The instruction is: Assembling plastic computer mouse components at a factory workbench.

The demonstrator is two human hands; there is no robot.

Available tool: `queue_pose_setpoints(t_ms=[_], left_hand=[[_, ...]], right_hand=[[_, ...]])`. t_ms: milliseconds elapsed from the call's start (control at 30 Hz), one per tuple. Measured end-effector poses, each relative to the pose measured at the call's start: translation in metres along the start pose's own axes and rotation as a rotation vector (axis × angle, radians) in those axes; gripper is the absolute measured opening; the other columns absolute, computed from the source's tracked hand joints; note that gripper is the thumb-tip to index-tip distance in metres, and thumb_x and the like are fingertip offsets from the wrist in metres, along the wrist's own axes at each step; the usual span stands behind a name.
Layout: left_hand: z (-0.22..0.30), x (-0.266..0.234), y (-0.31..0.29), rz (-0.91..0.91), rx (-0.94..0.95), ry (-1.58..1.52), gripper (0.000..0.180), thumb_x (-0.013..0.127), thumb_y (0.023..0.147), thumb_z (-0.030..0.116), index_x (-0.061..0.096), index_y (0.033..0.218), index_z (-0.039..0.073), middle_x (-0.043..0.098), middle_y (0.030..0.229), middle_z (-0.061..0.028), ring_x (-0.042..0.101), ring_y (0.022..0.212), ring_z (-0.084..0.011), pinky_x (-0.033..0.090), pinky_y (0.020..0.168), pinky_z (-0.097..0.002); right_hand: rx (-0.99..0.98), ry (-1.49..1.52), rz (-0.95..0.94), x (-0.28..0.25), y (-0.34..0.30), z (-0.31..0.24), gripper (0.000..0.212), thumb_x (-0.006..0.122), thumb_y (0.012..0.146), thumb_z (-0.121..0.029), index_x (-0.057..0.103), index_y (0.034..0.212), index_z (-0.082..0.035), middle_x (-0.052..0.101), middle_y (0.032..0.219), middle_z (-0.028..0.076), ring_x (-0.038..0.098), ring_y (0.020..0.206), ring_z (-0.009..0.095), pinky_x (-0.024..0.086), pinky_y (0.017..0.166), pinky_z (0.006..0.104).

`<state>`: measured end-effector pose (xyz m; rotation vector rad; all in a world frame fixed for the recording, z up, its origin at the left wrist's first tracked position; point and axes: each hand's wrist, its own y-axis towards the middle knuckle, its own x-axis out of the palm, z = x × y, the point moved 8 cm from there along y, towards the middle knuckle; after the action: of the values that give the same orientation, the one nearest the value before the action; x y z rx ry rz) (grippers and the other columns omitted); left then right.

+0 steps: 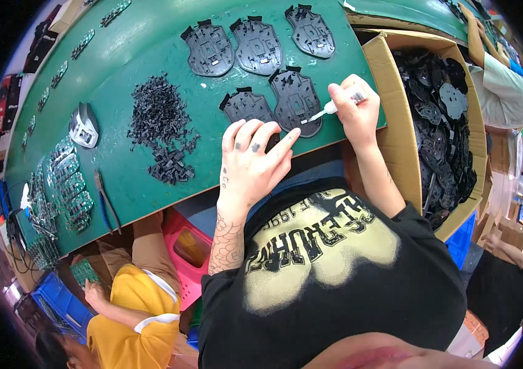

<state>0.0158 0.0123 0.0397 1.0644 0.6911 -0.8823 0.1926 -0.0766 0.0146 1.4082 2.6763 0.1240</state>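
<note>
My right hand [360, 114] is closed around a small white squeeze bottle [331, 107], its narrow nozzle pointing down and left at a black plastic mouse base [294, 95]. The nozzle tip is close to a small white strip on that base; whether it touches cannot be made out. My left hand [252, 163] lies with fingers stretched out, the index fingertip at the base's lower edge. Partly under the other fingers is a second mouse base [246, 106]. Beyond them lie three more: one at left [210, 52], one in the middle [257, 49], one at right [310, 35].
A pile of small black parts [160, 117] lies left of my hands. Further left are a grey mouse shell [83, 126], pliers [106, 200] and green circuit boards [69, 187]. An open carton [396, 111] of black parts stands right. A person in yellow [135, 310] is at lower left.
</note>
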Motion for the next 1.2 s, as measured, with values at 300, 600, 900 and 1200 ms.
queue_pose_setpoints(t_ms=[300,600,900,1200], left_hand=[[0.001,-0.002,0.001,-0.001,-0.007,-0.020,0.040,0.071,0.071,0.018,0.068,0.110,0.024,0.053,0.104,0.0003,0.049,0.102,-0.0219,0.036,0.096,-0.0426],[-0.004,-0.022,-0.055,0.472,-0.097,0.000,0.029,0.064,0.065,0.005,0.073,0.092,0.010,0.061,0.088,-0.0001,0.057,0.082,-0.0198,0.043,0.081,-0.0361],[-0.006,-0.010,-0.077,0.457,-0.137,0.037,0.029,0.066,0.068,0.007,0.072,0.096,0.014,0.061,0.095,0.0025,0.058,0.088,-0.0184,0.041,0.083,-0.0333],[-0.007,-0.010,-0.077,0.483,-0.143,0.017,0.027,0.066,0.068,0.007,0.071,0.094,0.014,0.061,0.094,0.0024,0.058,0.088,-0.0176,0.041,0.082,-0.0332]], right_hand=[[-0.097,-0.123,0.024,0.002,-0.003,-0.009,0.025,0.072,0.082,-0.013,0.054,0.067,-0.005,0.054,0.058,-0.003,0.044,0.053,0.002,0.033,0.048,0.0197],[-0.195,-0.022,0.003,0.038,-0.025,-0.038,0.020,0.072,0.079,-0.008,0.055,0.069,-0.005,0.054,0.060,-0.003,0.046,0.053,0.002,0.033,0.047,0.0187],[-0.242,-0.198,-0.141,0.074,-0.030,-0.036,0.023,0.076,0.075,-0.010,0.056,0.066,-0.004,0.056,0.054,0.000,0.051,0.050,0.003,0.041,0.046,0.0205],[-0.254,-0.241,-0.148,0.077,-0.029,-0.030,0.025,0.077,0.076,-0.014,0.056,0.067,-0.004,0.057,0.055,0.001,0.052,0.050,0.004,0.042,0.047,0.0210]])
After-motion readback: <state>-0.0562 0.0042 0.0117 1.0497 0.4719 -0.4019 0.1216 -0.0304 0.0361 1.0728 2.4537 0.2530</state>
